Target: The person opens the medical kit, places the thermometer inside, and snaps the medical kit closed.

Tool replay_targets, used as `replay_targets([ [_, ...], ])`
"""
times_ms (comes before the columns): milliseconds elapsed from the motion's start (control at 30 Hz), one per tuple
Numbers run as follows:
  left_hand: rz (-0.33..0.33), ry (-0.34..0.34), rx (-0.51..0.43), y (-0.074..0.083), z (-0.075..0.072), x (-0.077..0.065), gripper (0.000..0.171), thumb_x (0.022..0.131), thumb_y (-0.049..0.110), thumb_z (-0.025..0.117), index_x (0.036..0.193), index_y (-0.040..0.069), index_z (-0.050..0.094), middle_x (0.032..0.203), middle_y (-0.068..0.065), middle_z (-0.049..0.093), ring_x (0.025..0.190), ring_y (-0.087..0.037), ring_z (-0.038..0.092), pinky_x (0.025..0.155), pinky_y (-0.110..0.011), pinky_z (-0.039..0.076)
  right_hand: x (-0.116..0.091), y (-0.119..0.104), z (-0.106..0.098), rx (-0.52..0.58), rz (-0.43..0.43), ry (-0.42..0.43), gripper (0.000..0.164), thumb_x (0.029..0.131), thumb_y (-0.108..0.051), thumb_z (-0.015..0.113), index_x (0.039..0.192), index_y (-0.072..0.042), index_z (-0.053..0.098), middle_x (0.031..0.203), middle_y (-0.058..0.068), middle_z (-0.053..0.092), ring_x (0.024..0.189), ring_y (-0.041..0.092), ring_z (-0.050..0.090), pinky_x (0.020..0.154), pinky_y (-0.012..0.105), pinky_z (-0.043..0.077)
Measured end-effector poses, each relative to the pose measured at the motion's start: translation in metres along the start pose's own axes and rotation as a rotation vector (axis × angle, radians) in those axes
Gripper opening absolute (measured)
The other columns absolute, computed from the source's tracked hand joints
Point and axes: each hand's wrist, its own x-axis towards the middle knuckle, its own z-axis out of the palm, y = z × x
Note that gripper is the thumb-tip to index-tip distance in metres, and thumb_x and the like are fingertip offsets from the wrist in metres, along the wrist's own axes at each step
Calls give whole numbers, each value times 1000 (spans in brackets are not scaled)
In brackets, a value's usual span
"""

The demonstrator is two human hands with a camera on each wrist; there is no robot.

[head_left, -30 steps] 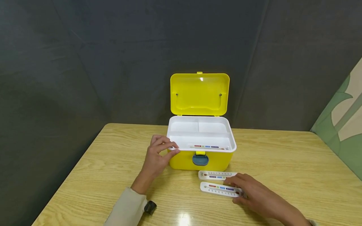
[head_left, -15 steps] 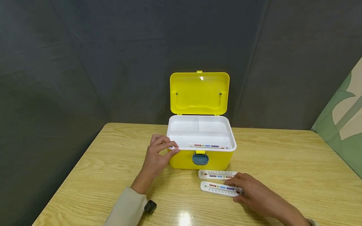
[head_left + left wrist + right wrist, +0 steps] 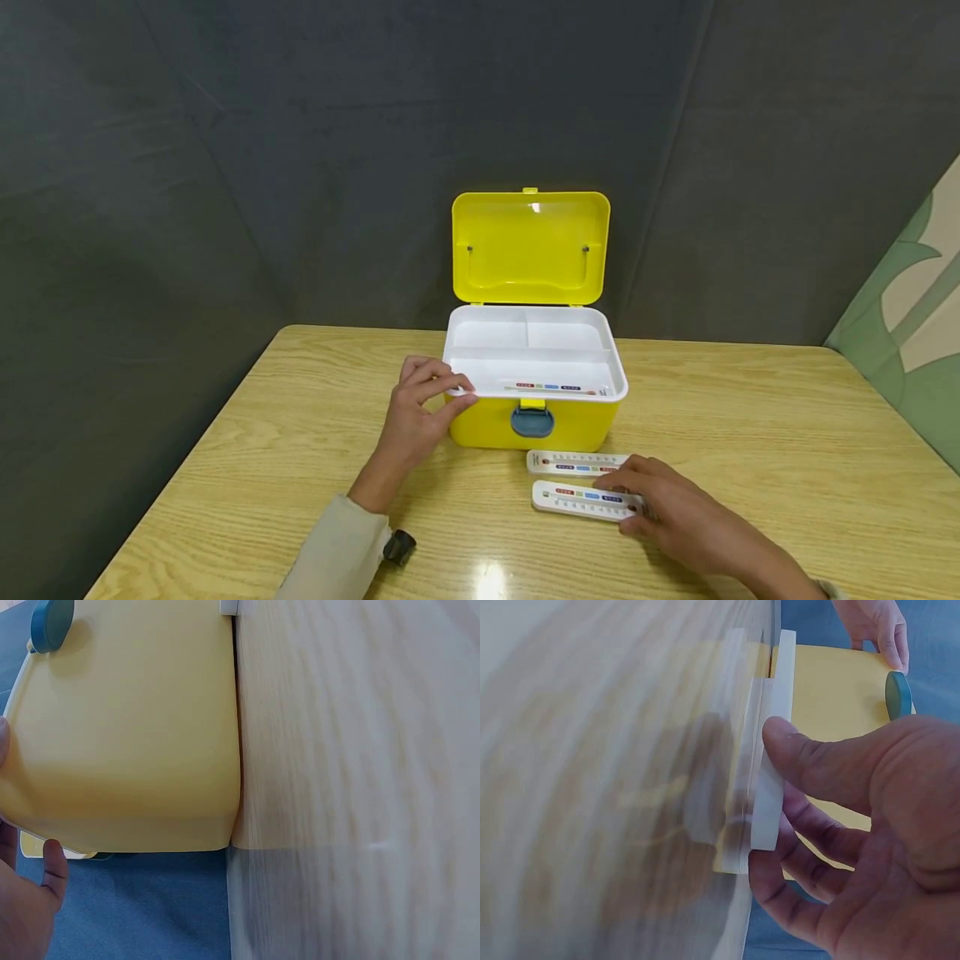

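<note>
Little has moved this past second: my right hand (image 3: 675,518) has thumb and fingers closed on the near thermometer (image 3: 579,502), at or just above the table (image 3: 262,467); my left hand (image 3: 417,417) pinches the box (image 3: 491,427) at its near-left rim (steadying, I'd guess), so work seems paused.

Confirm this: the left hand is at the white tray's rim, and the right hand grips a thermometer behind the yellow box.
Not behind: the head view shows the thermometer the right hand grips in front of the yellow box. The left hand is at the rim of the white tray.
</note>
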Motion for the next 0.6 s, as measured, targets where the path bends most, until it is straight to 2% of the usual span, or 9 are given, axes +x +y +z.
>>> replay_targets([
  [167, -3, -2, 0, -1, -1, 0, 9, 79, 8, 82, 87, 12, 78, 85, 1, 59, 100, -19, 45, 85, -29, 41, 0, -1, -2, -22, -25, 27, 40, 86, -27, 76, 125, -30, 65, 116, -12, 59, 101, 5, 53, 84, 28, 50],
  [367, 32, -2, -6, -2, 1, 2, 10, 79, 6, 82, 87, 11, 78, 85, 0, 59, 98, -20, 45, 84, -30, 41, -2, -4, -7, -59, -45, 72, 41, 85, -23, 77, 124, -29, 65, 115, -13, 59, 101, 4, 53, 84, 28, 50],
  [600, 26, -1, 0, -3, 1, 0, 10, 79, 6, 81, 87, 11, 78, 84, 0, 59, 98, -19, 45, 83, -30, 42, -2, -10, -16, -76, 35, 36, 44, 86, -19, 76, 126, -34, 65, 113, -15, 57, 101, 3, 51, 85, 28, 51],
])
